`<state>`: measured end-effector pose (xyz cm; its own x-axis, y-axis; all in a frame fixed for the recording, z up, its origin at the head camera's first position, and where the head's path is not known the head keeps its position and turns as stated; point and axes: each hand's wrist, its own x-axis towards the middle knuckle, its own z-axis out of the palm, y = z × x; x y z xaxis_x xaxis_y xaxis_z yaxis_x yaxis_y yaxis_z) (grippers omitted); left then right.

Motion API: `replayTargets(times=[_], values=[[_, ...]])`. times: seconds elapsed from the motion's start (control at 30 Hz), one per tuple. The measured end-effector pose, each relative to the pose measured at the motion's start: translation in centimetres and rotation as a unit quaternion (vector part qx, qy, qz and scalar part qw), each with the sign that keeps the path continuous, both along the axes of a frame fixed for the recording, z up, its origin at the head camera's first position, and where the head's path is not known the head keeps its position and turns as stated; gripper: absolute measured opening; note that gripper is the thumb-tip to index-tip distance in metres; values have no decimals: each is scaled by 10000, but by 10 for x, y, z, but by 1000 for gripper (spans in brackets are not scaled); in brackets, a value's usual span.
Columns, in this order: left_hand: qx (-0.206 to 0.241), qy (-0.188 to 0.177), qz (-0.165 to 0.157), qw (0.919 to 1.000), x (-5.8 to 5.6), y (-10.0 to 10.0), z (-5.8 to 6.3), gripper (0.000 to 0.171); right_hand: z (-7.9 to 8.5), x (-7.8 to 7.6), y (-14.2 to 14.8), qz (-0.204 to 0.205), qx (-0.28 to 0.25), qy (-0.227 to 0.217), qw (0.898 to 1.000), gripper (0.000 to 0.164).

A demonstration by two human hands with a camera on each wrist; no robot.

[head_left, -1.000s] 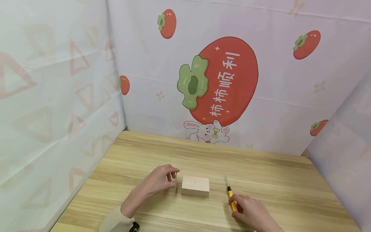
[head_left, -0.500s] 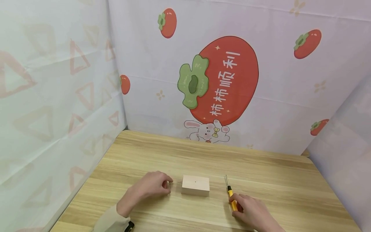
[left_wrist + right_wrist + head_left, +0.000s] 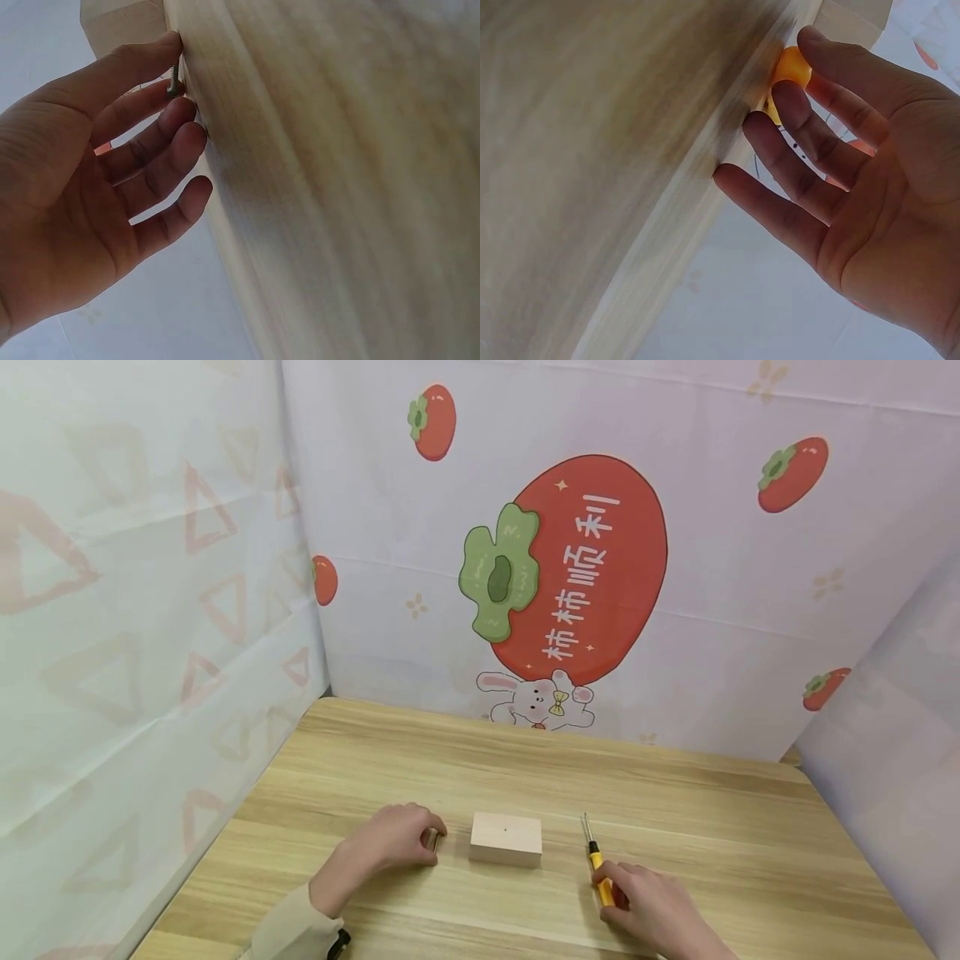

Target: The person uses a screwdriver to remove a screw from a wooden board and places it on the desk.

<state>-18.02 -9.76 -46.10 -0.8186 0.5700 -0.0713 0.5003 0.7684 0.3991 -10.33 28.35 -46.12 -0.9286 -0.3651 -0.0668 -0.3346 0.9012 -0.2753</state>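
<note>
My left hand (image 3: pixel 388 839) is low over the wooden table, left of a pale wooden block (image 3: pixel 506 839). Between its thumb and index fingertips it pinches a small screw (image 3: pixel 174 79), with the other fingers loosely curved. The block has a small dark hole in its top face. To the right of the block, a screwdriver (image 3: pixel 595 858) with a yellow handle and black collar lies with its metal shaft pointing away from me. My right hand (image 3: pixel 651 902) has thumb and index finger around its handle; the right wrist view shows the handle's orange end (image 3: pixel 791 66) by the thumb.
The light wood-grain table (image 3: pixel 465 760) reaches back to a fabric backdrop (image 3: pixel 375 635) printed with persimmons and a rabbit. Another hanging cloth (image 3: pixel 150 693) runs along the left side, and a third (image 3: pixel 900 760) along the right.
My left hand has moved left and down toward the table with the screw, away from the block, and has stayed nearly still over the last half second. Right hand, screwdriver and block look unmoved.
</note>
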Motion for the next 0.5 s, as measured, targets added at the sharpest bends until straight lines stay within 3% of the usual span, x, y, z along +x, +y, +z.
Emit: replayTargets(times=[0.37, 0.5], values=[[18, 85, 21, 10000, -1, -2, -1, 35, 3, -2, 0, 81, -185, -202, 9996, 31], [25, 345, 125, 9993, -5, -3, -1, 39, 8, -1, 1, 22, -373, 40, 9993, 29]])
